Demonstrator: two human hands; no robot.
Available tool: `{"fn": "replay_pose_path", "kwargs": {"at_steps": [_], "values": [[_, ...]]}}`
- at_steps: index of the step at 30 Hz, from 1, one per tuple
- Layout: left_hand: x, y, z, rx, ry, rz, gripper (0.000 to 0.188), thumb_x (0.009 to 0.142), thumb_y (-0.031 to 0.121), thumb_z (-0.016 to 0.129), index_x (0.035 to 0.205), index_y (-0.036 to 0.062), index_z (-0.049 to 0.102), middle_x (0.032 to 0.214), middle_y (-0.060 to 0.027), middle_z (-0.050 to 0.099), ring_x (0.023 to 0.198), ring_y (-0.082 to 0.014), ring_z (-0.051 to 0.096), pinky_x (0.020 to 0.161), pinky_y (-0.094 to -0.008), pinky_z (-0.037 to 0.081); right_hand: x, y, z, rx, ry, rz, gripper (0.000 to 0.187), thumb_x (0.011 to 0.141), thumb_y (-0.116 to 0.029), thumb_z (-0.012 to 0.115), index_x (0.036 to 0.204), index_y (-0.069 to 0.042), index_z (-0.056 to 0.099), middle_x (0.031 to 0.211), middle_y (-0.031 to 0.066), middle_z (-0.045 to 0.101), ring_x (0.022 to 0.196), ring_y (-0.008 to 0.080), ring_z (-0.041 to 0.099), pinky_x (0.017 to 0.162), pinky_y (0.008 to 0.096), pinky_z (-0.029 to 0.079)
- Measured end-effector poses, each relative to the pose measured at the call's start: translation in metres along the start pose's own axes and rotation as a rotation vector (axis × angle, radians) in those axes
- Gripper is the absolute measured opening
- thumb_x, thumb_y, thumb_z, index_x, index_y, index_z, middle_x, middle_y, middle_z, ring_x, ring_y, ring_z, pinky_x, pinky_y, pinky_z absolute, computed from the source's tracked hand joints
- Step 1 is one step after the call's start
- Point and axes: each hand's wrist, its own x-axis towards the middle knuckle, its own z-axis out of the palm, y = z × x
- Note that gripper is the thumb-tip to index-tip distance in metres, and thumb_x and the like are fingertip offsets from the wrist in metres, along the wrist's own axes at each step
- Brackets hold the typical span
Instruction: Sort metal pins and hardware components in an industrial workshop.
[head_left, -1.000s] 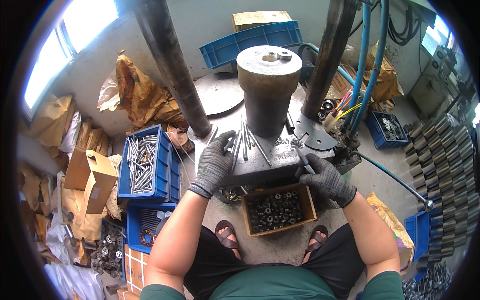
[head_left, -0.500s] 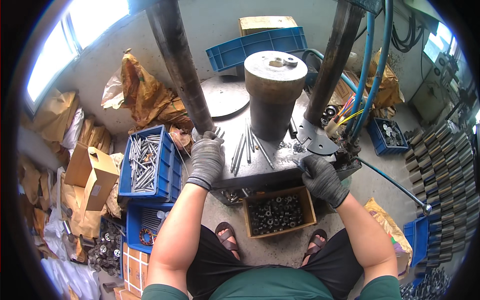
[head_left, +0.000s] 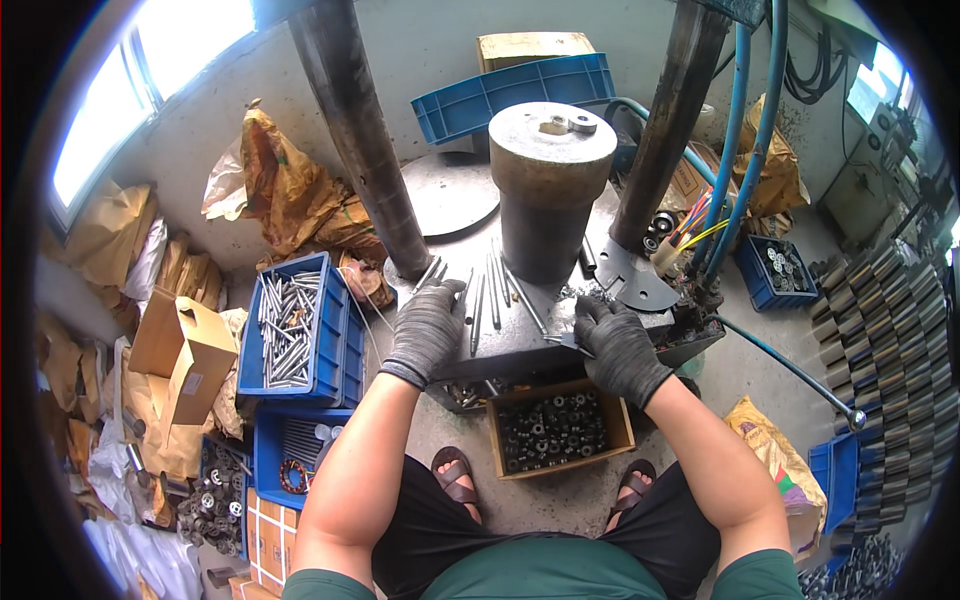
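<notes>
A left hand in a dark grey knitted glove (head_left: pixel 428 325) is reaching over the left near part of a grey metal machine table (head_left: pixel 510 346), its fingers lying just beside a few short silver metal rods (head_left: pixel 431 271); whether it is gripping any of them, I cannot tell. A right hand in a matching glove (head_left: pixel 622 342) is bending its fingers around a slim grey metal piece (head_left: pixel 566 342), which is sticking out toward the left above the table's near edge, held in a narrow grip.

Between the hands, several long silver pointed rods (head_left: pixel 527 306) are lying loosely on the table, well apart from the right hand. Beyond them a thick grey metal cylinder (head_left: pixel 552 175) is standing upright, bearing a small metal ring (head_left: pixel 582 123) on its top. A notched dark metal plate (head_left: pixel 645 291) is lying to the right.

Below the near edge, an open brown cardboard box (head_left: pixel 570 463) is holding dark round metal parts (head_left: pixel 555 425). On the left, a blue plastic crate (head_left: pixel 323 325) is holding many silver rods (head_left: pixel 288 340).
</notes>
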Motion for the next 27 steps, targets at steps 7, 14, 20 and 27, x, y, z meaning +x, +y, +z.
{"fn": "replay_pose_path", "kwargs": {"at_steps": [7,14,20,27], "values": [[-0.004,0.014,-0.017,0.141,-0.136,-0.066,0.048,0.086,0.023,0.069,0.132,0.0125,0.065,0.108,-0.0176,0.073,0.101,-0.0363,0.071,0.092,-0.0458,0.057,-0.007,0.001,0.010,0.099,0.146,-0.100,0.019,0.071,-0.011,0.071,0.087,-0.008,0.059,0.091,0.0116,0.063,0.090,0.0373,0.061,0.079,0.0509,0.049],[0.001,0.001,-0.007,0.113,0.149,-0.005,0.045,0.085,0.015,0.071,0.129,0.0094,0.064,0.097,-0.0156,0.073,0.089,-0.0291,0.073,0.084,-0.0397,0.059,-0.011,0.017,0.020,0.135,0.222,-0.113,0.015,0.073,-0.007,0.069,0.085,-0.009,0.060,0.085,0.0124,0.062,0.086,0.0367,0.061,0.079,0.0498,0.048],[0.002,0.002,-0.018,-0.438,0.430,0.086,0.037,0.087,0.003,0.072,0.124,0.0065,0.065,0.093,-0.0060,0.068,0.078,-0.0123,0.062,0.076,-0.0264,0.053,-0.010,0.012,0.015,0.358,0.290,0.148,0.014,0.076,-0.001,0.069,0.087,-0.006,0.062,0.081,0.0129,0.064,0.081,0.0346,0.065,0.074,0.0436,0.053],[0.006,0.000,-0.002,-0.465,0.155,-0.015,0.028,0.089,0.012,0.076,0.114,0.0026,0.069,0.100,-0.0096,0.066,0.084,-0.0184,0.064,0.080,-0.0333,0.054,-0.015,0.007,0.001,0.968,0.360,0.525,0.019,0.086,-0.005,0.074,0.100,-0.004,0.061,0.083,0.0036,0.066,0.074,0.0137,0.063,0.073,0.0315,0.055]]}}
